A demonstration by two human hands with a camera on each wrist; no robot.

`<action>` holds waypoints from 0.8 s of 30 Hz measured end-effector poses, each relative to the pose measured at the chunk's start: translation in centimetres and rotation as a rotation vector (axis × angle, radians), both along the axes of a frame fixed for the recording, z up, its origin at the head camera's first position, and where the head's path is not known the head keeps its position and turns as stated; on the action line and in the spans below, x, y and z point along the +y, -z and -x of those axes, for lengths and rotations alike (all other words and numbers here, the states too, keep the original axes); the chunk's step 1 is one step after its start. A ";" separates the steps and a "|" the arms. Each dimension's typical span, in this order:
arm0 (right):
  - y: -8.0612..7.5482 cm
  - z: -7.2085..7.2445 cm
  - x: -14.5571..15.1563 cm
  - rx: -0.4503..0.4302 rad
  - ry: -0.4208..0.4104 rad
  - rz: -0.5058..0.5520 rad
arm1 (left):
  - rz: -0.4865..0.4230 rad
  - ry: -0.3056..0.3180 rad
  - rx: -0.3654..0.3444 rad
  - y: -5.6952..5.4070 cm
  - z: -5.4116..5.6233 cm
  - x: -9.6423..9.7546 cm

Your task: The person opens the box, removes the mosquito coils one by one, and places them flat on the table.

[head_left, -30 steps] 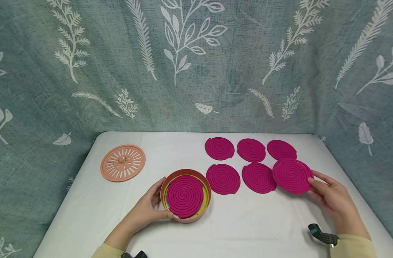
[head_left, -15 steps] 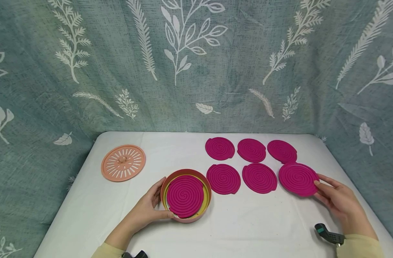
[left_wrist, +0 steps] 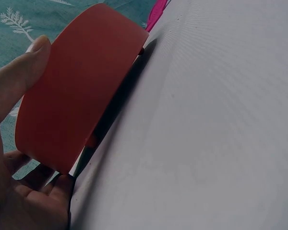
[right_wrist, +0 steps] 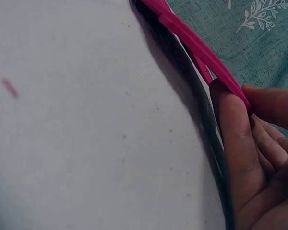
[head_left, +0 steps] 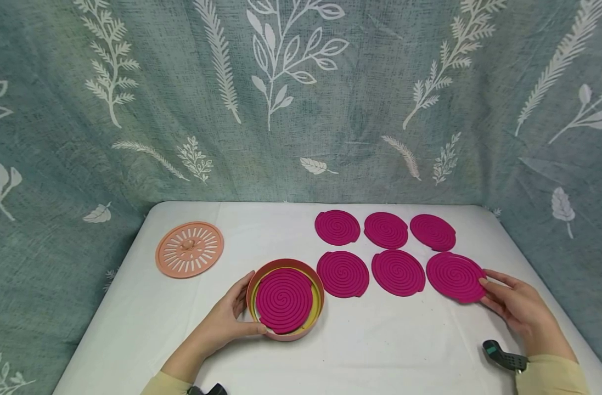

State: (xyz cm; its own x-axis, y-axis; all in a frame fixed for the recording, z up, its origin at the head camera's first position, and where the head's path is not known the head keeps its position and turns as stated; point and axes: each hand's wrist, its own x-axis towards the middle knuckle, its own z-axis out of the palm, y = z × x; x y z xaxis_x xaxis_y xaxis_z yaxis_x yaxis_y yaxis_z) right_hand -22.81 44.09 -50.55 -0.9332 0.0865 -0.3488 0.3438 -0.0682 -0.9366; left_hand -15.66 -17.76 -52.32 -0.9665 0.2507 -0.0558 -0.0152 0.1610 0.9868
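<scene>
My left hand grips the left side of a round orange tin, thumb at its front and fingers behind. A magenta mosquito coil lies inside the tin, over its yellow interior. In the left wrist view the thumb and fingers span the tin's orange wall. My right hand pinches another magenta mosquito coil by its right edge, low at the near right of the rows. The right wrist view shows this coil's thin pink edge between thumb and finger, tilted over the white tabletop.
Several more mosquito coils lie flat in two rows right of the tin, three of them at the back. A slotted orange lid rests at the back left. A patterned green cloth hangs behind the white table.
My right hand has moved right and slightly toward me, then lowered its mosquito coil beside the front row, off the neighbouring coils it overlapped. The left hand and tin have stayed in place.
</scene>
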 end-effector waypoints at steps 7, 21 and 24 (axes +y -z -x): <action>0.2 0.2 0.1 -0.006 -0.011 0.000 | 0.026 -0.009 -0.010 0.0 0.0 -0.1; 0.4 0.3 0.3 -0.035 -0.004 -0.051 | -0.008 -0.007 -0.004 0.4 0.1 0.0; 0.3 0.3 0.4 -0.034 -0.007 -0.040 | -0.009 -0.002 -0.001 0.3 0.1 0.1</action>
State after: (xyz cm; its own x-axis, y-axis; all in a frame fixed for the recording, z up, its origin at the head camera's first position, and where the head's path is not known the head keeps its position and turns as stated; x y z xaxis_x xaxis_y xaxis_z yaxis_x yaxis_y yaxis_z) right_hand -23.16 44.52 -50.81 -0.9215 0.0950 -0.3767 0.3757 -0.0283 -0.9263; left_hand -15.71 -17.71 -52.58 -0.9669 0.2492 -0.0544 -0.0165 0.1519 0.9883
